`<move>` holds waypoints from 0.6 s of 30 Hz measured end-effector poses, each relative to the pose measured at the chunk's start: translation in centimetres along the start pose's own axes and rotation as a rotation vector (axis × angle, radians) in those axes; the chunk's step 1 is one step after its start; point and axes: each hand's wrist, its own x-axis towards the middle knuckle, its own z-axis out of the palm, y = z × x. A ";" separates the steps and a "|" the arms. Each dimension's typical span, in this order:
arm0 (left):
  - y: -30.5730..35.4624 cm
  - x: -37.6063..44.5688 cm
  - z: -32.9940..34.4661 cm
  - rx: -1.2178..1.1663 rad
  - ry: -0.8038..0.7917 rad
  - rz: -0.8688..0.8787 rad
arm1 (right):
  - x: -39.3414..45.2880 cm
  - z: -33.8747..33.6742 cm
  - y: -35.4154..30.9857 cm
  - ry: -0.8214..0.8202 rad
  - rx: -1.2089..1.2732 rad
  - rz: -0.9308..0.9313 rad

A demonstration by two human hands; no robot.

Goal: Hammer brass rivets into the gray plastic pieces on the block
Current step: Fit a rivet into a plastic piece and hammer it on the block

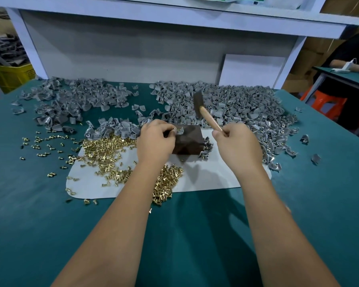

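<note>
A dark brown block (pixel 190 142) stands on a white mat (pixel 211 177) in the middle of the green table. My left hand (pixel 154 139) pinches a gray plastic piece (pixel 179 131) on the block's top left corner. My right hand (pixel 237 145) grips the wooden handle of a hammer (pixel 199 104), whose dark head is raised above and behind the block. Loose brass rivets (pixel 106 150) lie in a heap on the mat left of the block, with more rivets (pixel 166 183) under my left forearm.
Large piles of gray plastic pieces cover the table at back left (pixel 75 100) and back right (pixel 236 104). A white shelf frame (pixel 122 52) closes the back. A yellow crate (pixel 10 74) is far left. Another person (pixel 350 56) sits at a table on the right.
</note>
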 end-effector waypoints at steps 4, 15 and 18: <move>0.0 -0.1 0.0 0.004 -0.002 0.008 | 0.0 1.0 0.4 -0.049 0.154 0.114; 0.1 -0.2 -0.2 0.006 -0.005 0.000 | 0.0 1.0 2.4 -0.064 0.121 0.199; 0.2 -0.2 -0.1 0.014 -0.002 -0.008 | -0.8 0.3 1.3 0.067 0.085 0.069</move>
